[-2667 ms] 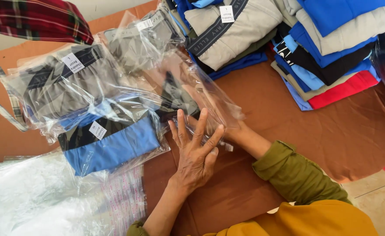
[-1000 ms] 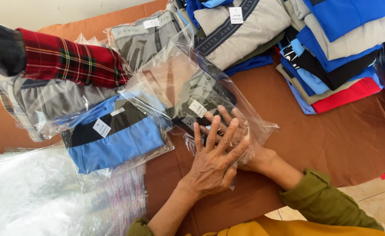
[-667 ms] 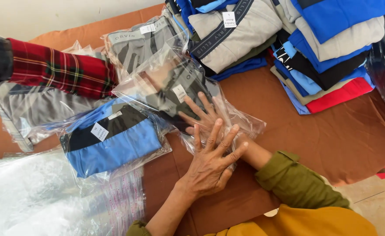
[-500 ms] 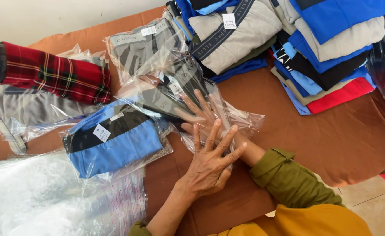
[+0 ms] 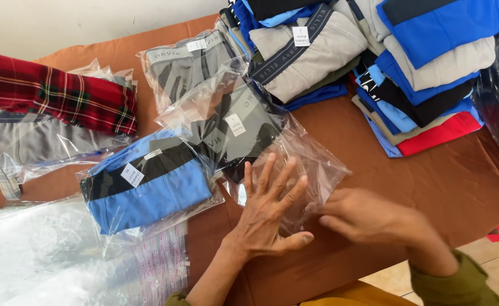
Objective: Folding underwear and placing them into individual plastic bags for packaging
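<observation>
left hand [image 5: 269, 212] lies flat, fingers spread, on a clear bag [image 5: 260, 141] of grey shorts. right hand [image 5: 374, 218], blurred, pinches the bag's open end; both rest on a brown table [image 5: 430, 187].

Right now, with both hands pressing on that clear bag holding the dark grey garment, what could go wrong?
1. The left hand lies flat on the clear bag while the right hand works its open end; the thin plastic may crease or tear.
2. The dark grey garment overlaps the bagged blue garment, so a push could shift that one too.
3. The loose empty bags beside the left forearm look slippery and might slide off the table.
</observation>
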